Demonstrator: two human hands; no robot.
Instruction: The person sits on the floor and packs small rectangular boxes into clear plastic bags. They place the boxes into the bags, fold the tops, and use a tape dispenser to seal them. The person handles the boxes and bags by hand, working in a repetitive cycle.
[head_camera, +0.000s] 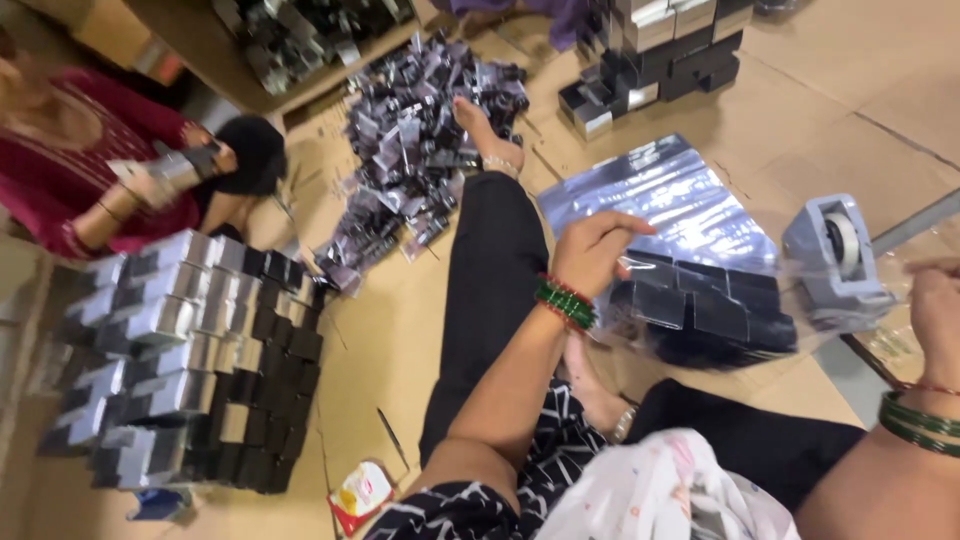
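A clear plastic bag (700, 300) packed with small black boxes (690, 305) lies tilted, right of centre, near the floor.

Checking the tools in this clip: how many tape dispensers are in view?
1: a grey tape dispenser on the cardboard floor, between the left hand and right hand. Others may be hidden.

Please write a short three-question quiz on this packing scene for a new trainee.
1. True or false: the left hand touches a clear plastic bag of small dark boxes.
2. Which grey thing stands nearest the right hand? A) tape dispenser B) stapler C) bucket
3. What lies spread on the cardboard floor beyond the bag?

Key: 1 true. 2 A. 3 a shiny silver sheet.
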